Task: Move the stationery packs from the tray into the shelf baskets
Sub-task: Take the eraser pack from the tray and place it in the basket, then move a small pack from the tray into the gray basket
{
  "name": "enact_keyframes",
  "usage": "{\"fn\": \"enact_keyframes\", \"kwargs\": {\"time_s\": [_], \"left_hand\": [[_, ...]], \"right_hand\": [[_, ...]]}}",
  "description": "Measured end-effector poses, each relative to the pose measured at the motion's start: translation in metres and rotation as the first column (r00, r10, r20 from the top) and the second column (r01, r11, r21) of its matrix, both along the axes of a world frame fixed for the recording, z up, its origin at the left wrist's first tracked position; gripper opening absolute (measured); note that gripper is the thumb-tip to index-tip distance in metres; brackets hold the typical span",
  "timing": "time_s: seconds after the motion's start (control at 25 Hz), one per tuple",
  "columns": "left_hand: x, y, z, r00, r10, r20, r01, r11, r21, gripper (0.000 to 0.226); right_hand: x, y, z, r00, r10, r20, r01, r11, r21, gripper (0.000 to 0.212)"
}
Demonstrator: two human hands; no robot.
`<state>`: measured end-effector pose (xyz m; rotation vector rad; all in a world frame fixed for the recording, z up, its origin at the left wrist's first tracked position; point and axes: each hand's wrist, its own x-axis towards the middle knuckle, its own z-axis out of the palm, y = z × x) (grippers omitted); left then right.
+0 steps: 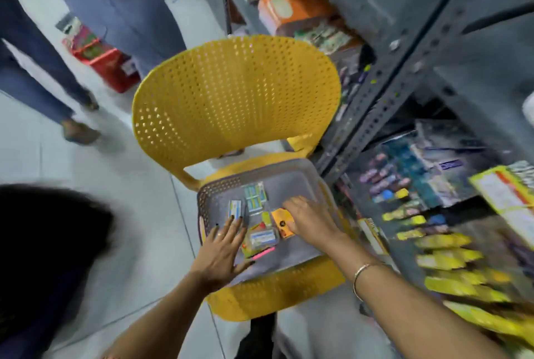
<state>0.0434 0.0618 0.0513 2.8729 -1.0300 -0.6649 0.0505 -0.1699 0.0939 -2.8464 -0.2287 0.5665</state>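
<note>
A grey perforated tray (291, 173) rests on the seat of a yellow plastic chair (231, 104). Inside lie several small stationery packs: a green-striped pack (254, 198), a white and blue pack (234, 209), a clear pack with a blue label (261, 238) and an orange pack (281, 221). My left hand (222, 251) lies flat with fingers spread on the tray's near-left rim, its fingertips by the white and blue pack. My right hand (309, 218) reaches into the tray, fingers curled over the orange pack; the grip itself is blurred.
A grey metal shelf unit (404, 75) stands to the right, stocked with blurred stationery and yellow packs (450, 260). Other people's legs (121, 20) and a red basket (107, 60) are on the tiled floor at the far left. A dark blurred shape (43, 257) fills the near left.
</note>
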Motion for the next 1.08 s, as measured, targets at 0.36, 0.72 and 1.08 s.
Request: {"fn": "enact_keyframes", "kwargs": {"time_s": [0.36, 0.72, 1.08], "left_hand": [[-0.035, 0.017, -0.073, 0.994, 0.021, -0.108, -0.013, 0.997, 0.078, 0.086], [-0.037, 0.019, -0.089, 1.0, 0.006, -0.022, -0.005, 1.0, 0.029, 0.078], [-0.04, 0.023, -0.1, 0.999, -0.009, 0.053, 0.01, 1.0, -0.002, 0.079]], "right_hand": [[-0.01, 0.047, -0.103, 0.995, 0.059, -0.078, -0.054, 0.997, 0.063, 0.054], [-0.011, 0.058, -0.124, 0.998, 0.052, -0.044, -0.05, 0.997, 0.055, 0.048], [-0.013, 0.048, -0.125, 0.997, -0.065, -0.046, 0.069, 0.992, 0.105, 0.054]]}}
